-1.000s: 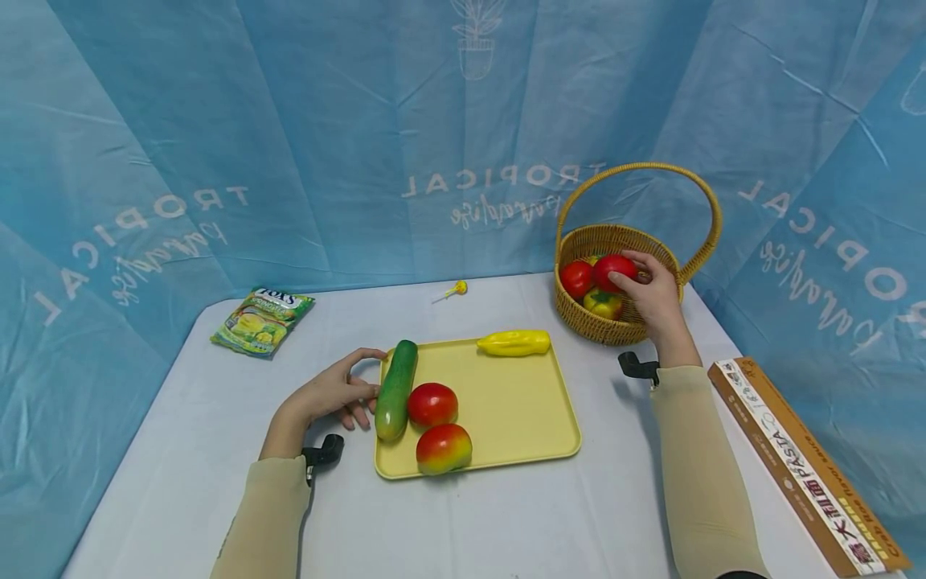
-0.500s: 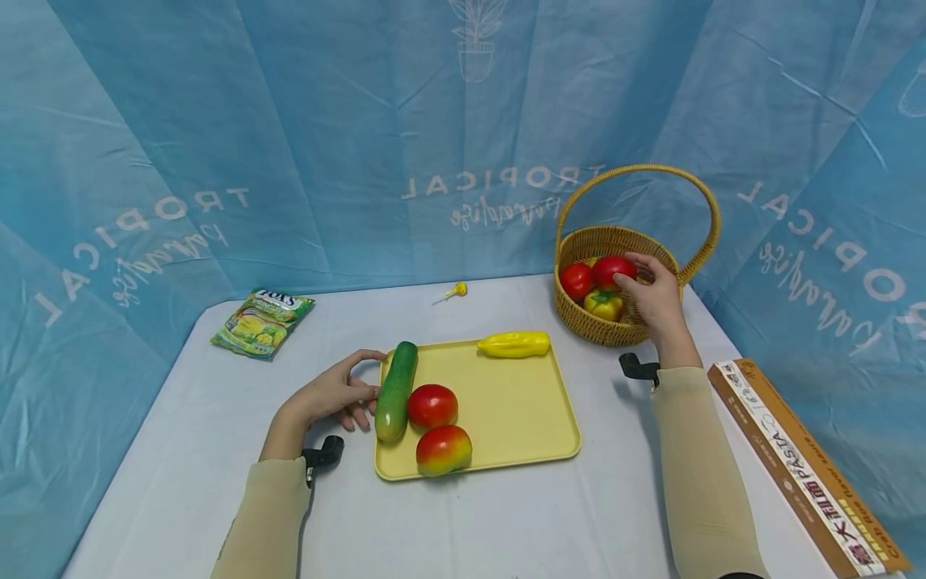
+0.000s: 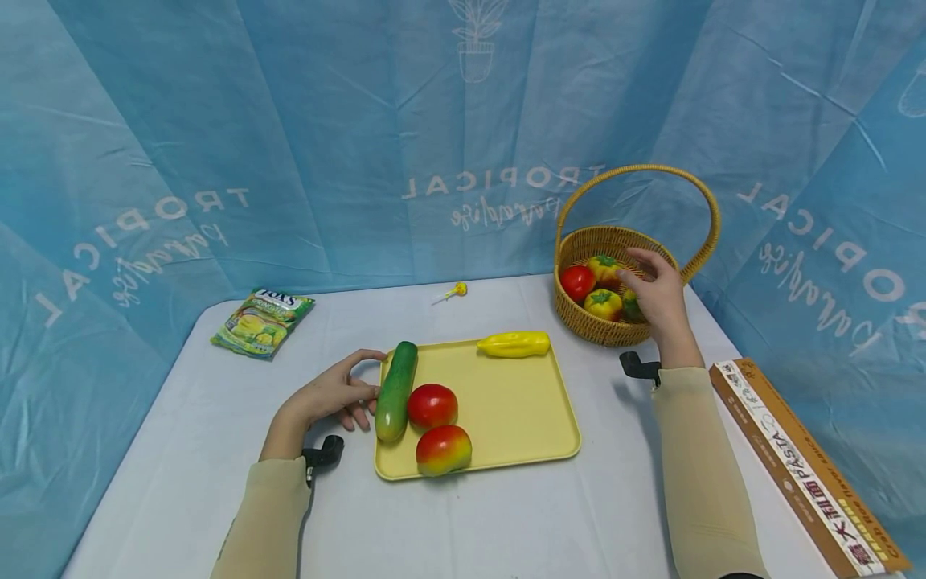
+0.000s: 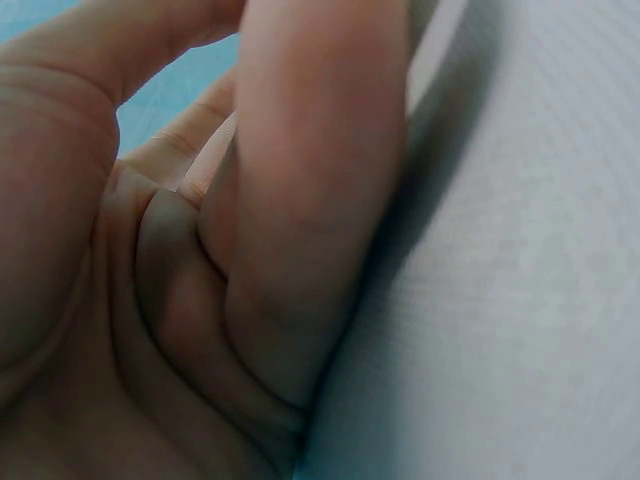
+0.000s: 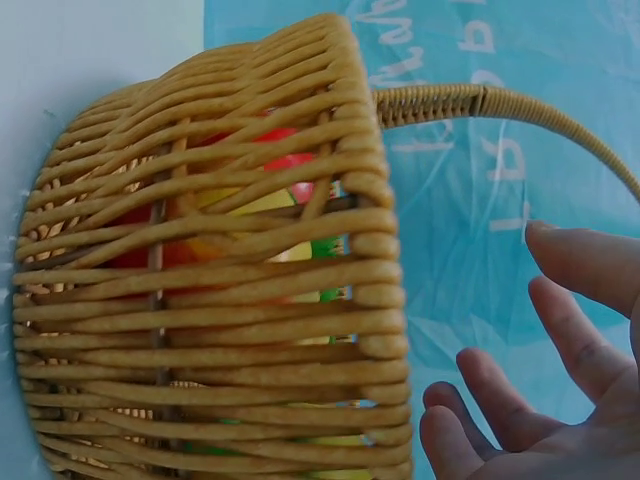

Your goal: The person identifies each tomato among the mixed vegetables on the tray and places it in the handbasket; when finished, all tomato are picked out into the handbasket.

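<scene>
My right hand (image 3: 657, 293) is over the right side of the wicker basket (image 3: 593, 326), with fingers apart and nothing held. The right wrist view shows its fingers (image 5: 575, 335) loosely bent beside the rim. In the basket lie a red fruit (image 3: 577, 283), yellow-red fruits (image 3: 603, 304) with green tops, and a partly hidden green one (image 3: 632, 307). My left hand (image 3: 329, 394) rests at the left edge of the yellow tray (image 3: 514, 410), fingertips by a cucumber (image 3: 395, 394). On the tray are a red fruit (image 3: 432, 405), a red-yellow fruit (image 3: 444, 450) and a long yellow piece (image 3: 514, 344).
The basket's tall handle (image 3: 644, 167) arches above the right hand. A green snack bag (image 3: 263, 323) lies at the back left and a lollipop (image 3: 454, 291) at the back middle. A long pasta box (image 3: 806, 466) lies along the right edge. Blue cloth (image 3: 362, 145) hangs behind.
My right hand has let go of a red fruit in the basket and drawn slightly right. Yellow and green fruit surfaces now show where the red one was. My left hand stays put.
</scene>
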A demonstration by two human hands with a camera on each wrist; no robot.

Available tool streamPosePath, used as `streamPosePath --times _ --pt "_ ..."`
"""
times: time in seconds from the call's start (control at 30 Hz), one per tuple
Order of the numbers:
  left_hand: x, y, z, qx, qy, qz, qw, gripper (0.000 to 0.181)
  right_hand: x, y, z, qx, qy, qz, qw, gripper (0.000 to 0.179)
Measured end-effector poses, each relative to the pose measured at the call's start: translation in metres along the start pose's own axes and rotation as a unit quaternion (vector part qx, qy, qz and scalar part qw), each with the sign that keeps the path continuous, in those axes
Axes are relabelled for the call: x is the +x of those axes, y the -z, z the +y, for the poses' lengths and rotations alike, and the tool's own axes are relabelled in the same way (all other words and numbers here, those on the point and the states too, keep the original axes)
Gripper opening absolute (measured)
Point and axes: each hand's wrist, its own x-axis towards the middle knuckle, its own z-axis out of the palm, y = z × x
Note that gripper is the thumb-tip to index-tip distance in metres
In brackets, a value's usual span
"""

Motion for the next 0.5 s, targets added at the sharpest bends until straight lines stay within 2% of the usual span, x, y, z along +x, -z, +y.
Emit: streamPosePath --times 0.2,0.5 --pt "0.0 0.0 0.0 0.001 0.002 -0.001 1.0 0.069 -0.002 -0.001 -0.006 -0.01 0.007 -0.016 0.9998 0.059" --pt "0.0 0.0 0.001 0.004 0.004 0.0 1.0 0.069 -0.015 -0.008 -0.026 0.008 0.07 -0.076 0.9946 0.063"
